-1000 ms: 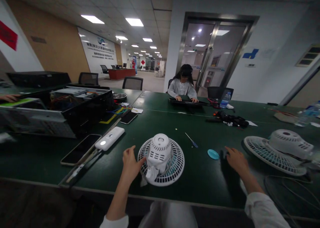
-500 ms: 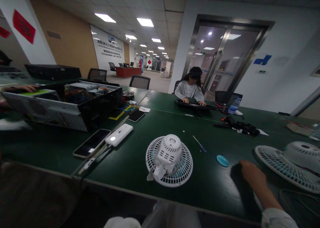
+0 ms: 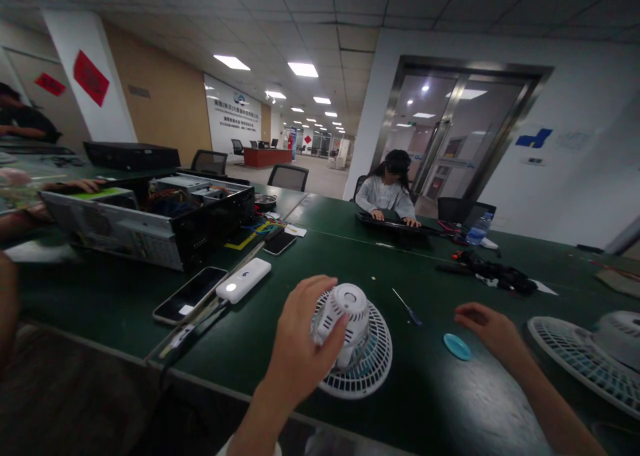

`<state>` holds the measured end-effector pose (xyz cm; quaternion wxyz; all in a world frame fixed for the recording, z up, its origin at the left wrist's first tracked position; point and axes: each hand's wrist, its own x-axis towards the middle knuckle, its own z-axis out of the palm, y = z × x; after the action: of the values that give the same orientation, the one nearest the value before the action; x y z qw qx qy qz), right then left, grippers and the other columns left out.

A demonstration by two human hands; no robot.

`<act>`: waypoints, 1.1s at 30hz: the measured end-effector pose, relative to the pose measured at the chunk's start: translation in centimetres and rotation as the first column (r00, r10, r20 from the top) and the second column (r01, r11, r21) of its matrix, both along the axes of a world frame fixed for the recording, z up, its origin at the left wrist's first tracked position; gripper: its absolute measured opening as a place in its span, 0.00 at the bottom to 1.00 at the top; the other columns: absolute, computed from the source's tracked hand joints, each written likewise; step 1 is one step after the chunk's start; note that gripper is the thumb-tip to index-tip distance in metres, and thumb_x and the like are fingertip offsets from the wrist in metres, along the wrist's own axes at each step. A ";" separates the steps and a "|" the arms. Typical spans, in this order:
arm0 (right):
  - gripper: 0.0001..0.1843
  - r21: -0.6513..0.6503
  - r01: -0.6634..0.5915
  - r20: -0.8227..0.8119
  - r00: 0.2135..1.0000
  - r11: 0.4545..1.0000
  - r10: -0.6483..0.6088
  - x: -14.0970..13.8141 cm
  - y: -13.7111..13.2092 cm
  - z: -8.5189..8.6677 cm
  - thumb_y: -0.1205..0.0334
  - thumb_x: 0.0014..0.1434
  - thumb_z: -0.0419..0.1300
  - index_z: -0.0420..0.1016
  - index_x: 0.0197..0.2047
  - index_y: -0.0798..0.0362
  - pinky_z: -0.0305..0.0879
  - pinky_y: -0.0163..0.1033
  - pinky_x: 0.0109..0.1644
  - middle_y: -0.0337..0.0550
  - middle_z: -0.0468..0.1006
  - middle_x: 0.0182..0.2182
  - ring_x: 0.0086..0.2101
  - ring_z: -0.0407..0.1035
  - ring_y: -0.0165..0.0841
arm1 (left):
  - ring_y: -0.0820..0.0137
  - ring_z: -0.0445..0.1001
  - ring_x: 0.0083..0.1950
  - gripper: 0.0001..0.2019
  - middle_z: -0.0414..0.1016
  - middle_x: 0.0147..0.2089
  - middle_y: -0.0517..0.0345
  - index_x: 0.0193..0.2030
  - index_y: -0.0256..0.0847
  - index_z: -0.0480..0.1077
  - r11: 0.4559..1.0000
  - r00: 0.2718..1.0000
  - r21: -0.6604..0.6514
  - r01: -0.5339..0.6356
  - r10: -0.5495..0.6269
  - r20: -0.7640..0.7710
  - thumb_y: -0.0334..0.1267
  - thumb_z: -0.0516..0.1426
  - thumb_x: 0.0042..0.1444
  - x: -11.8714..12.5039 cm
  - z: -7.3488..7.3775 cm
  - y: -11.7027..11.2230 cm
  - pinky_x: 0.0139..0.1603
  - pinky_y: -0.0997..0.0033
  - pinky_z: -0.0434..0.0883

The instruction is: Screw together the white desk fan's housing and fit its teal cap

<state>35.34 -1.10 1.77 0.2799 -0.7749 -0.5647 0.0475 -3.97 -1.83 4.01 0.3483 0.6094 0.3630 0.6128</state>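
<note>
My left hand is curved round the white motor housing of a small fan, thumb in front and fingers at its left side. The fan lies with its round grille down on the green table; part of it is hidden behind my hand. My right hand hovers just above and right of a light-blue round cap, its fingers loosely bent with a gap between thumb and fingers and nothing seen in them. A thin screwdriver lies between the fan and the cap.
A second fan lies at the right. Phones and a white power bank with a cable lie left. An open computer case stands far left, a co-worker's hand beside it. Opposite, a person has hands on a keyboard.
My left hand has come into view and onto the fan's housing. My right hand has lifted from the table, moved left towards the cap and loosened its fingers. The view has tipped up slightly.
</note>
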 end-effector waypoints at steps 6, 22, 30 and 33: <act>0.17 0.152 -0.460 -0.174 0.859 0.875 0.482 -10.9 1.2 3.5 0.48 0.50 0.59 0.75 0.34 0.54 0.71 0.42 0.41 0.48 0.79 0.35 0.36 0.74 0.38 | 0.54 0.56 0.65 0.46 0.53 0.65 0.43 0.63 0.42 0.51 0.944 0.942 -0.144 0.296 -0.313 -0.116 0.36 0.68 0.36 4.2 -2.3 6.5 0.63 0.52 0.56; 0.07 -0.023 -0.786 0.162 0.607 0.618 0.778 -19.7 1.7 6.6 0.74 0.52 0.57 0.75 0.32 0.54 0.64 0.34 0.37 0.40 0.79 0.30 0.31 0.71 0.30 | 0.57 0.63 0.58 0.39 0.62 0.58 0.48 0.61 0.41 0.51 0.965 0.962 -0.183 0.190 -0.221 -0.164 0.39 0.63 0.43 5.8 -4.8 4.5 0.59 0.56 0.60; 0.06 -0.119 -0.804 0.237 0.547 0.583 0.803 -19.7 2.1 6.8 0.74 0.53 0.58 0.74 0.32 0.55 0.63 0.34 0.38 0.41 0.78 0.31 0.33 0.71 0.30 | 0.56 0.61 0.60 0.38 0.62 0.59 0.47 0.60 0.41 0.53 0.965 0.966 -0.189 0.179 -0.209 -0.154 0.35 0.63 0.41 5.9 -4.5 4.2 0.61 0.55 0.58; 0.06 -0.153 -0.823 0.241 0.506 0.547 0.828 -20.0 2.2 7.2 0.74 0.53 0.58 0.75 0.32 0.56 0.64 0.34 0.39 0.42 0.77 0.31 0.34 0.71 0.30 | 0.56 0.60 0.60 0.38 0.61 0.59 0.47 0.60 0.41 0.54 0.968 0.966 -0.183 0.169 -0.200 -0.163 0.35 0.63 0.41 5.9 -4.6 4.2 0.61 0.55 0.57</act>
<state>15.30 1.11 8.98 0.1318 -0.4133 -0.8984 0.0683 1.89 2.34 -0.56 0.4196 0.6621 0.3847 0.4874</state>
